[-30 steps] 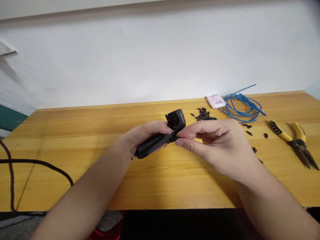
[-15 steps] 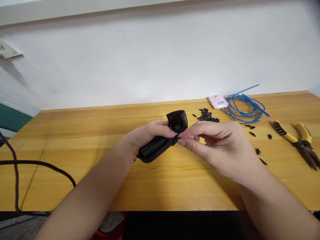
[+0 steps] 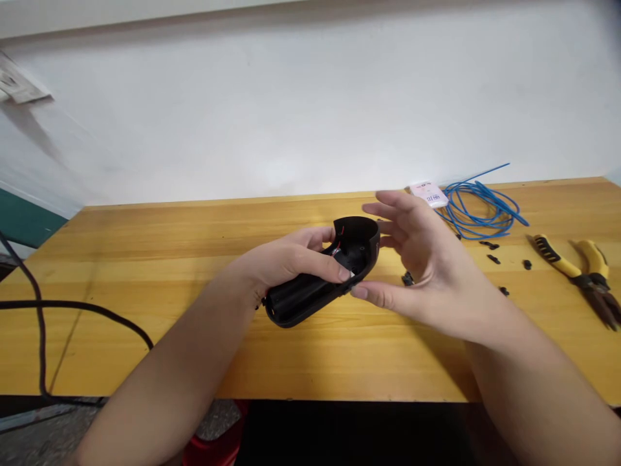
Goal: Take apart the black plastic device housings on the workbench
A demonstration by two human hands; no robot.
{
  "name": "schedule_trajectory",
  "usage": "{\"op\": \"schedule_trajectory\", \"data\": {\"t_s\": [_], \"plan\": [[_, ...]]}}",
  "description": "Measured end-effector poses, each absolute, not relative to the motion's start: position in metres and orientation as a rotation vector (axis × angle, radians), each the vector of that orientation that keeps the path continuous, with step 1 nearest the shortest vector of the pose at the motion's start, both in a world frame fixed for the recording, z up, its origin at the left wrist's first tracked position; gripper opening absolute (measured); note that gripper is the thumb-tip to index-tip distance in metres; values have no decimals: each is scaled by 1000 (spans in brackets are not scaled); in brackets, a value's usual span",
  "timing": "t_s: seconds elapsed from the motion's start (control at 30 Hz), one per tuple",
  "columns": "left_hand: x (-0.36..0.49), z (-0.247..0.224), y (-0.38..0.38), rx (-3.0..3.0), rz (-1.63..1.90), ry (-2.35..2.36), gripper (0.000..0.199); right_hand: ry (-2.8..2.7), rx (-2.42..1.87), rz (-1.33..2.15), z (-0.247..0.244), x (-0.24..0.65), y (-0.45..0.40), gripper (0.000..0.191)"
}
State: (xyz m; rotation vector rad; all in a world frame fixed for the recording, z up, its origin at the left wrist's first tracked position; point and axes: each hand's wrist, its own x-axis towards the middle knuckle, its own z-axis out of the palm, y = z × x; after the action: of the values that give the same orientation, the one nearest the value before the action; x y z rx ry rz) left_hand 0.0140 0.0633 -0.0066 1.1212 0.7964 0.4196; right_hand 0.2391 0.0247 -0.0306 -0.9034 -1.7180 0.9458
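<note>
My left hand (image 3: 301, 262) is closed round a black plastic housing (image 3: 303, 299), a hollow shell with a rounded handle part and a wider, open cup-like end. Its thumb presses on the inner edge near the middle, by a small whitish bit. Thin red wires (image 3: 338, 244) show inside the wide end. My right hand (image 3: 412, 259) is spread open beside that end, its thumb tip touching the shell's lower edge. Behind its palm, small black parts (image 3: 407, 279) show in part on the table.
Farther right lie a coil of blue wire (image 3: 478, 210), a white-pink packet (image 3: 431, 194), several loose black pieces (image 3: 493, 259) and yellow-black pliers (image 3: 589, 275). A black cable (image 3: 87, 307) crosses the left side. A white wall (image 3: 242, 116) stands behind the wooden table (image 3: 160, 239).
My right hand has gone from a pinch at the housing's edge to spread fingers, its thumb still there. The housing has turned so more of its wide end's inside shows.
</note>
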Motion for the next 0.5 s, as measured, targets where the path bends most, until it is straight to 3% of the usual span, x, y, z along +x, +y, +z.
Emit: {"op": "schedule_trajectory", "data": {"t_s": [0.13, 0.37, 0.5], "plan": [[16, -2, 59, 1135, 399, 712, 48, -1879, -712, 1105, -33, 242, 29, 77], [13, 0, 56, 1079, 386, 568, 37, -1988, -678, 896, -32, 246, 30, 95], [3, 12, 51, 1456, 381, 637, 40, -2001, -607, 806, -28, 248, 27, 86]]}}
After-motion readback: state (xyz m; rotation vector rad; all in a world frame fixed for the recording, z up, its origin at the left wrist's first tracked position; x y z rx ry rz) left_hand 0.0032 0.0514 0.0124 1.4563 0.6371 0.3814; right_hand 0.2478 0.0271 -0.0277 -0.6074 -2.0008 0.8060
